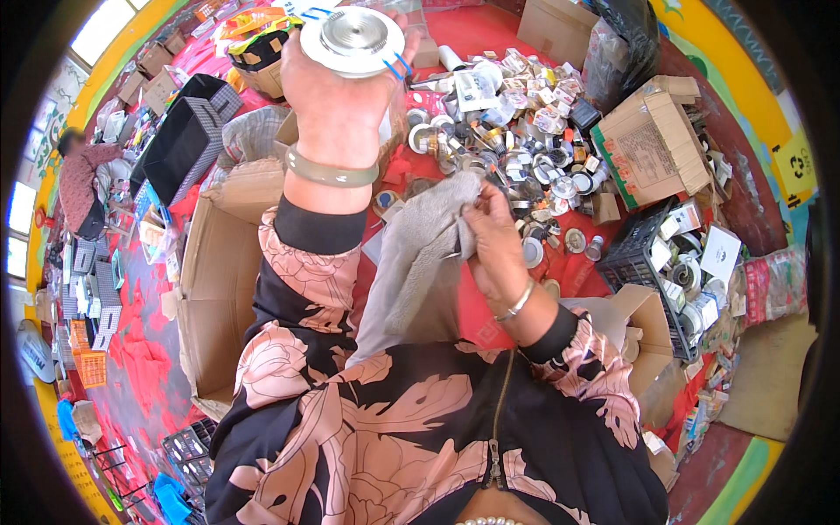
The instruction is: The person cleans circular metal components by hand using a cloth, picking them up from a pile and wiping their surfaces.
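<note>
My left hand (339,92) is raised high and grips a round white and silver lamp fitting (353,39) with blue wires at its side. A pale green bangle sits on that wrist. My right hand (494,236) is lower, at the middle, and pinches a grey cloth (411,262) that hangs down over my lap. A thin bracelet circles the right wrist. Both sleeves are black with pink flowers. Beyond the right hand lies a heap of several round metal lamp parts (516,131) on red fabric.
An open cardboard box (219,289) stands at my left. Another cardboard box (652,144) and a black crate (674,280) of packaged parts are at the right. A seated person (79,179) works at the far left among grey crates. Red cloth covers the floor.
</note>
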`<state>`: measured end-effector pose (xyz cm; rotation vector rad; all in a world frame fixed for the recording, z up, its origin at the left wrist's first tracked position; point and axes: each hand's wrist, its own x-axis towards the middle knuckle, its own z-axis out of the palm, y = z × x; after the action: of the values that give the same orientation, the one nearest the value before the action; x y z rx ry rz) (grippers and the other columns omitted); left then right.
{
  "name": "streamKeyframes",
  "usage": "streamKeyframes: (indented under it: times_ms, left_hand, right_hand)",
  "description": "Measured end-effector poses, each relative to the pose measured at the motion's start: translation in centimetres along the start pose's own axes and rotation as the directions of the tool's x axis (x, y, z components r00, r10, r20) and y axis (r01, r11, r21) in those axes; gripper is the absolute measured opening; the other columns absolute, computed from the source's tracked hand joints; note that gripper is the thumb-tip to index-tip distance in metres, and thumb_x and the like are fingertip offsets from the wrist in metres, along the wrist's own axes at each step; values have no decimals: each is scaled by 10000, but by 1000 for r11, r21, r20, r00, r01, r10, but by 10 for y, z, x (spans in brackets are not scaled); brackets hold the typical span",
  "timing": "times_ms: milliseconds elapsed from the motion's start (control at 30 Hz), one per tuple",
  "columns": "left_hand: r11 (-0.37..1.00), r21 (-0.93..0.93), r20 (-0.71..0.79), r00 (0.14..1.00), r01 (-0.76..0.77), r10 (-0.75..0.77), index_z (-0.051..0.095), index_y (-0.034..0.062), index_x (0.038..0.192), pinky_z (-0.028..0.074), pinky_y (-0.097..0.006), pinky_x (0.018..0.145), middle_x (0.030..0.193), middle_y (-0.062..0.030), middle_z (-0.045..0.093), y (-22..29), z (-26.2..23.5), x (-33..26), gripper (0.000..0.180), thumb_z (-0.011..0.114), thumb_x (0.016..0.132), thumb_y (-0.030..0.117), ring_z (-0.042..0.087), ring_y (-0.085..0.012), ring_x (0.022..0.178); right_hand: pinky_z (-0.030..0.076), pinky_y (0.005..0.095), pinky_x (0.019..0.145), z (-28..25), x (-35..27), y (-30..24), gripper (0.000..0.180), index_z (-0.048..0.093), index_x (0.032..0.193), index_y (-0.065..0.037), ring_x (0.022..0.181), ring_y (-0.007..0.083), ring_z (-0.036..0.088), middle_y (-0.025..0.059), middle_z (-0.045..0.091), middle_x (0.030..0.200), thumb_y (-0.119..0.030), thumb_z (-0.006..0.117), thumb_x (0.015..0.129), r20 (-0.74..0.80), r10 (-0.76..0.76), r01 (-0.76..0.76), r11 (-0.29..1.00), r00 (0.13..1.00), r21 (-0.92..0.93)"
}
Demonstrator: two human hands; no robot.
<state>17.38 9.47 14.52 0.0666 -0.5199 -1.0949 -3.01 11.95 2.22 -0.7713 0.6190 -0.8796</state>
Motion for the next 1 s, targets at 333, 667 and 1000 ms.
streamKeyframes:
  times_ms: [333, 667, 1000]
  left_hand:
    - [939, -310, -156, 967, 147, -203, 530, 80, 1086, 464, -489, 774, 1030, -206, 585, -106, -45, -46, 546, 235, 916, 507, 562, -356, 951]
    - [928, -356, -150, 974, 106, -169, 468, 63, 1235, 417, -509, 891, 1213, -257, 492, -64, -78, -44, 587, 244, 915, 500, 494, -391, 1100]
    - [910, -392, -115, 975, 134, -193, 441, 90, 1272, 368, -518, 942, 1236, -255, 475, -62, -76, -39, 615, 256, 898, 541, 457, -389, 1151]
  right_hand:
    - [451, 271, 744, -39, 73, 41, 268, 532, 1053, -26, 834, 122, 559, 48, 598, 918, -104, 587, 803, 269, 95, 184, 516, 958, -836]
    - [436, 285, 807, -28, 238, 106, 324, 538, 1084, -34, 909, 158, 552, 66, 598, 984, -168, 580, 792, -88, 42, -80, -158, 995, -984]
    - [422, 299, 871, -25, 234, 56, 385, 544, 1114, -43, 985, 194, 545, 83, 598, 1050, -233, 573, 781, -276, 148, -203, 962, 950, -184]
